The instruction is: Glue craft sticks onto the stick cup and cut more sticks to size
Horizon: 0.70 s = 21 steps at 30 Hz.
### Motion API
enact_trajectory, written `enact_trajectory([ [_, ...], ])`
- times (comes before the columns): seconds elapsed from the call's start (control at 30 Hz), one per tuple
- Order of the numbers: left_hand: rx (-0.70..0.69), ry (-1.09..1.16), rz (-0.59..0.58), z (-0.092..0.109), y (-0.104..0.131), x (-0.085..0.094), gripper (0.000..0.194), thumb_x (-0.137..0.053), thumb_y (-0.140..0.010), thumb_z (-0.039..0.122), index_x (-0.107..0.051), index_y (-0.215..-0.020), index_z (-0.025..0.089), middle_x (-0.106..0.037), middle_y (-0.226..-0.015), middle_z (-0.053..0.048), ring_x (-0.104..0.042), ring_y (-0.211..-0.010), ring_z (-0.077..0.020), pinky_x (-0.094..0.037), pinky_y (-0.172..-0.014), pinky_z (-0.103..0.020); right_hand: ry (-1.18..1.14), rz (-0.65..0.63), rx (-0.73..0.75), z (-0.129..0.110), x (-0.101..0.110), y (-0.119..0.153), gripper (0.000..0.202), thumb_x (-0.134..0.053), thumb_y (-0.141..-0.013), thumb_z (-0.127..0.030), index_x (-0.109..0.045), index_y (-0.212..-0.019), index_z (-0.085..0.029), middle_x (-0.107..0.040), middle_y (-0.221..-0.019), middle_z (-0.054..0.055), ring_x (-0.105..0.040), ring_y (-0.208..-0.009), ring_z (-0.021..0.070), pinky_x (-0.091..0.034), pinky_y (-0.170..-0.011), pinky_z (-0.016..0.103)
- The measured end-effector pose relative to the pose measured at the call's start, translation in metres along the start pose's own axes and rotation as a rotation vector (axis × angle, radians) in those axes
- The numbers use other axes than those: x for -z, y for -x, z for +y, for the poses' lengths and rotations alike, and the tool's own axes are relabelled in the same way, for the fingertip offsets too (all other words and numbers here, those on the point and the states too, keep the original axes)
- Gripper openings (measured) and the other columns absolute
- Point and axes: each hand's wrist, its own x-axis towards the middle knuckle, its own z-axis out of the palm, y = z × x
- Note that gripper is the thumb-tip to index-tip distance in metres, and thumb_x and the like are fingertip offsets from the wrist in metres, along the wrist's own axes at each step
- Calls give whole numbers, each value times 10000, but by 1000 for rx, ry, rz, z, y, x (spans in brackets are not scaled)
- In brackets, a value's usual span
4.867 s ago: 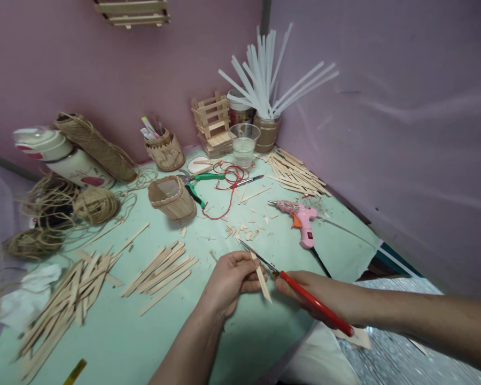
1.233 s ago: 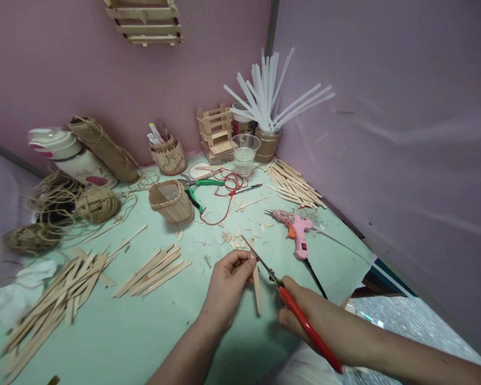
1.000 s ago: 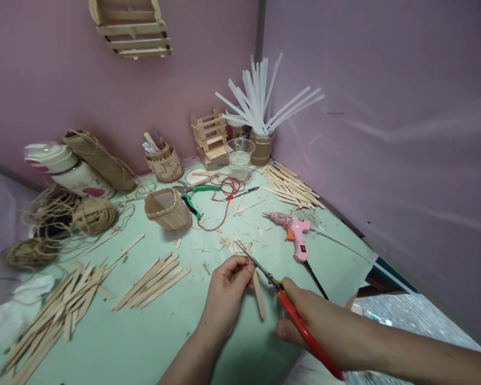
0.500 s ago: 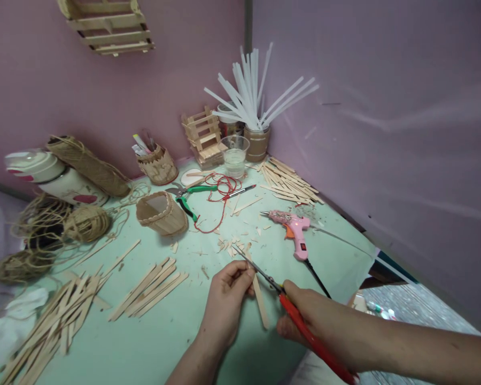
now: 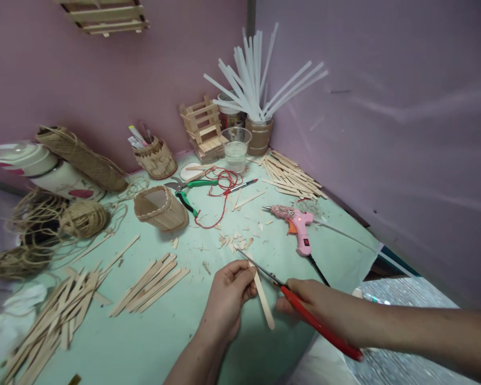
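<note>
Between its thumb and fingers my left hand [image 5: 230, 294] pinches a flat wooden stick [image 5: 263, 300] near its upper end. The stick slants down to the right, its rounded lower end free. My right hand [image 5: 315, 305] grips red-handled scissors [image 5: 324, 326], whose blades point up and left across the stick's top, just beyond my left fingertips. The blades look nearly closed. Small cut wood pieces [image 5: 233, 240] lie on the green tabletop [image 5: 152, 342] just past the blade tips.
A pink glue gun [image 5: 302, 230] lies right, with its cord. Behind are green-handled pruners [image 5: 188, 203], red string and a clear cup [image 5: 235, 149]. Stick piles [image 5: 60, 310] and [twine] balls of twine [image 5: 84, 218] lie left, near a woven basket [image 5: 160, 211].
The scissor blades have closed further over the stick's top, and the handles have come nearer together. The stick's upper end looks shorter. The camera view has shifted slightly.
</note>
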Motion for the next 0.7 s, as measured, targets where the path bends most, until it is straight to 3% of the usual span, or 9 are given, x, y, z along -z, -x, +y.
enact_trajectory([
  [0.37,62,-64,6,-1,-4,4,238,-743,-623,306,-593,-644,123,-549,-560,6,-470,-485,-60,-409,-527,-201,7,-97,-26,2,2,-6,420,-518,-833,-540,-377,-619,-206,-328,-545,-57,-283,-510,96,-236,-486,264],
  [0.57,89,-86,-29,0,-6,6,218,-678,-680,303,-545,-616,142,-544,-499,-1,-451,-427,-62,-367,-465,-195,-4,-91,-83,-15,7,-2,441,-500,-817,-603,-396,-636,-214,-320,-495,-73,-248,-431,72,-190,-419,242],
  [0.7,105,-71,-96,1,-5,8,234,-664,-682,315,-526,-592,149,-516,-482,11,-421,-413,-54,-321,-446,-194,-10,-173,-119,-27,13,-1,487,-510,-788,-655,-394,-609,-217,-286,-445,-83,-224,-387,61,-151,-381,229],
])
